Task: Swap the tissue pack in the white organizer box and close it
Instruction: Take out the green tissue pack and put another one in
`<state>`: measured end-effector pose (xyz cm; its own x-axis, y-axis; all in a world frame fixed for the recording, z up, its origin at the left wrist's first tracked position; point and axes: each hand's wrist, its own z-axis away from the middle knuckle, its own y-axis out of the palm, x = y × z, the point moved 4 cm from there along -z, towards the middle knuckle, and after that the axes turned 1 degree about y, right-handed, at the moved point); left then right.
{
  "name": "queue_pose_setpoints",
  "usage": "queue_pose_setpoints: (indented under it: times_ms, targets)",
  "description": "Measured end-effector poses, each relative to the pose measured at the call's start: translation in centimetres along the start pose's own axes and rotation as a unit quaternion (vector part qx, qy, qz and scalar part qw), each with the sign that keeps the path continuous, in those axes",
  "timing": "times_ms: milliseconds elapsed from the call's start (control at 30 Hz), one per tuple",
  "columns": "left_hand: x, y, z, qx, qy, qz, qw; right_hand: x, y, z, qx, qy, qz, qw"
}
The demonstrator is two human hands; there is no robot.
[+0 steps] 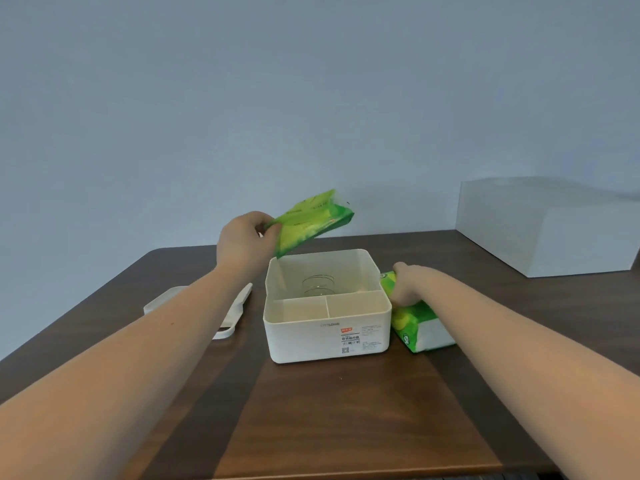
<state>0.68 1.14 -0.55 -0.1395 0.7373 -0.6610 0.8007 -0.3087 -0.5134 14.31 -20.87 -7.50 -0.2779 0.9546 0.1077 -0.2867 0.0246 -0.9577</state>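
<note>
With the lid (pixel 194 306) off at 9 o'clock, the left hand (pixel 244 245) holds 1 tissue pack (pixel 313 221) above the emptied box (pixel 325 337), the right hand (pixel 410 285) grips the other pack (pixel 415 323) at 3 o'clock; insertion and closing remain.

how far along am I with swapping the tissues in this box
Done: the lid is off, lying left of the organizer box, whose large compartment looks empty. In hand: left hand holds one pack above the box; right hand grips the other pack beside it. Left: insert, close.
</note>
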Motion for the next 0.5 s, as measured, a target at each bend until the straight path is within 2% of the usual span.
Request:
queue_pose_setpoints:
  times_ms: [167, 267, 367, 500]
  targets:
    - [0.9, -0.7, -0.4, -0.055, 0.002, -0.025, 0.998, -0.7, 0.6, -2.1, -0.029, 0.014, -0.063, 0.997]
    - [2.1, -0.8, -1.1, -0.057, -0.011, -0.056, 0.997, -1.1, -0.5, -1.1, -0.045, 0.021, -0.108, 0.993]
    - [3.6, -1.1, -1.7, -0.052, -0.029, -0.076, 0.995, -1.0, -2.6, -0.3, -0.099, 0.027, -0.145, 0.984]
    - [5.5, -1.3, -2.1, -0.043, -0.047, -0.103, 0.993, 0.4, -5.9, 0.4, -0.161, -0.01, -0.201, 0.966]
